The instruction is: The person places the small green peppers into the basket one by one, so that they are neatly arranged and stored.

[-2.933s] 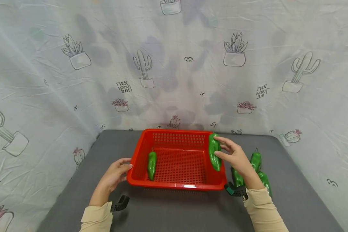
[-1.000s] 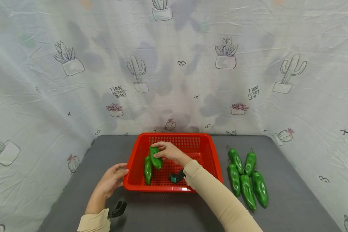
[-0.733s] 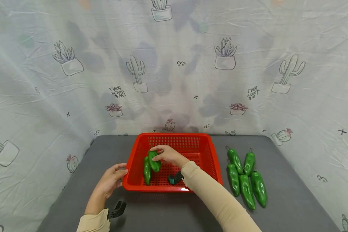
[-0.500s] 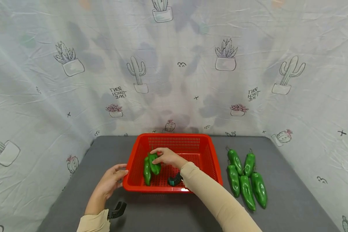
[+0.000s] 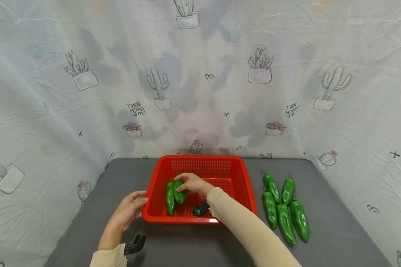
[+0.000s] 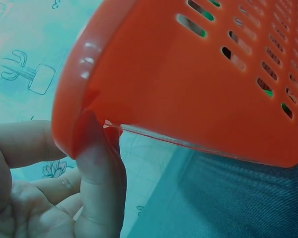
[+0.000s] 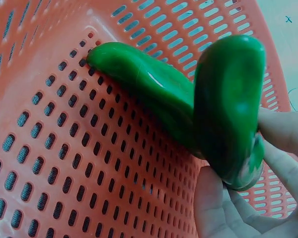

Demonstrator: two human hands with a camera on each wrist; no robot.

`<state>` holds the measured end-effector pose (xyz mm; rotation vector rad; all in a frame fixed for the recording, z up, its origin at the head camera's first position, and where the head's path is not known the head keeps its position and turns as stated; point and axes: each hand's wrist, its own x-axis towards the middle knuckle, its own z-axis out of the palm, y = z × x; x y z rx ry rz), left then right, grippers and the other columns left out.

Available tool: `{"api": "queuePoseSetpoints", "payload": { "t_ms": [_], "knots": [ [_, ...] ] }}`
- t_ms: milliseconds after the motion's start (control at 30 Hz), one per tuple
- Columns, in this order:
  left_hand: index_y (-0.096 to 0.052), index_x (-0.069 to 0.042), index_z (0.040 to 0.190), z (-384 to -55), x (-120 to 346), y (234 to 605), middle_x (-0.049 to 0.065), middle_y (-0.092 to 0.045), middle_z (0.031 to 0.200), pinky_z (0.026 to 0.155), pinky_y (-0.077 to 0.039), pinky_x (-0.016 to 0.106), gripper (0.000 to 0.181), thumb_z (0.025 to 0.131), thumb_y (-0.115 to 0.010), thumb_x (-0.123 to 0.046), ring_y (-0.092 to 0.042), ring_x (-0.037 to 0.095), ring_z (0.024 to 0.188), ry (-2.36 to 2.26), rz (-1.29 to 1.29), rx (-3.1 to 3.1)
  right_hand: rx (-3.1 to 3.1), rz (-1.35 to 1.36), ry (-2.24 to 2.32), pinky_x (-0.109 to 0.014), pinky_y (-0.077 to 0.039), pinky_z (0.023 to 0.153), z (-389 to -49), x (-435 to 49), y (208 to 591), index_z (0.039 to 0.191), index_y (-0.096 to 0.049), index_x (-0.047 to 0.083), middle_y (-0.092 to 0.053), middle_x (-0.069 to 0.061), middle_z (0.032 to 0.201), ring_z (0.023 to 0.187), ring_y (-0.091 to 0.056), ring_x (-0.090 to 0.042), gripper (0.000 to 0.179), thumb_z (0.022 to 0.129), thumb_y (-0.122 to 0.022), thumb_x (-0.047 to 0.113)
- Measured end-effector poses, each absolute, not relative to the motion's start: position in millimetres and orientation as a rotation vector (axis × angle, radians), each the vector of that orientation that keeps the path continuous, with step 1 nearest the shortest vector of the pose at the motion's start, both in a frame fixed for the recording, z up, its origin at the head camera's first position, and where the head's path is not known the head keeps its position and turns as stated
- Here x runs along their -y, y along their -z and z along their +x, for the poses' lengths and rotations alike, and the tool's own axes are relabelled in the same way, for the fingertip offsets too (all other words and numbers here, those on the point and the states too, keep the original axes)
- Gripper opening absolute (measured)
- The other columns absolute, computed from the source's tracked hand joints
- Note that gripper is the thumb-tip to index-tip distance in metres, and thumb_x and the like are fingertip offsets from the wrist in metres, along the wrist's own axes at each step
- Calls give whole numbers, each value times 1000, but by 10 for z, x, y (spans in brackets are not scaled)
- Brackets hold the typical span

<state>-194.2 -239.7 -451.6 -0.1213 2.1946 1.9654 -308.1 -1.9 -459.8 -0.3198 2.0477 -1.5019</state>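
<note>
A red slotted plastic basket (image 5: 200, 158) sits on the grey table. My left hand (image 5: 128, 210) grips its left rim; the left wrist view shows thumb and fingers pinching the rim's edge (image 6: 84, 74). Inside the basket, at the left, my right hand (image 5: 194, 184) holds a green chili pepper (image 5: 179, 196) between thumb and fingers. Another green pepper (image 5: 170, 200) lies just left of it, along the basket's left side. In the right wrist view the held pepper (image 7: 231, 104) is tilted over the slotted floor and overlaps the lying pepper (image 7: 139, 77).
Right of the basket, several more green peppers (image 5: 284, 222) lie in a loose cluster on the grey table (image 5: 200, 244). A pale curtain (image 5: 200, 89) printed with cacti hangs behind and at both sides. Dark wrist-worn cameras (image 5: 135, 244) sit below each hand.
My right hand has carried the pepper from the basket's right rim across to the left, then lowered it beside the lying pepper. My left hand stays on the rim.
</note>
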Motion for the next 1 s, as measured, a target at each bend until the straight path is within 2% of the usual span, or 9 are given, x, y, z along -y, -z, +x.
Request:
{"api": "queuePoseSetpoints", "payload": {
  "t_ms": [367, 667, 1000],
  "knots": [
    [-34, 5, 136, -1941, 2389, 4521, 13, -63, 111, 72, -55, 30, 47, 97, -52, -13, -65, 18, 87, -1973, -118, -2201, -2126, -333, 1415, -42, -53, 78, -3094, -2, 4672, 127, -57, 10, -50, -13, 131, 91, -61, -20, 46, 84, -70, 3],
    [-31, 7, 138, -1931, 2382, 4509, 12, -63, 112, 70, -55, 29, 50, 98, -51, -15, -64, 14, 85, -1959, -96, -2206, -2096, -343, 1401, -43, -53, 79, -3079, -15, 4702, 127, -56, 10, -43, -14, 138, 98, -61, -23, 46, 83, -69, 1],
    [-31, 7, 138, -1920, 2383, 4526, 12, -64, 111, 70, -55, 28, 49, 97, -51, -14, -64, 14, 85, -1976, -104, -2194, -2072, -313, 1406, -43, -54, 79, -3049, 3, 4695, 130, -55, 6, -53, -16, 123, 99, -61, -25, 49, 83, -64, -7]
  ]
}}
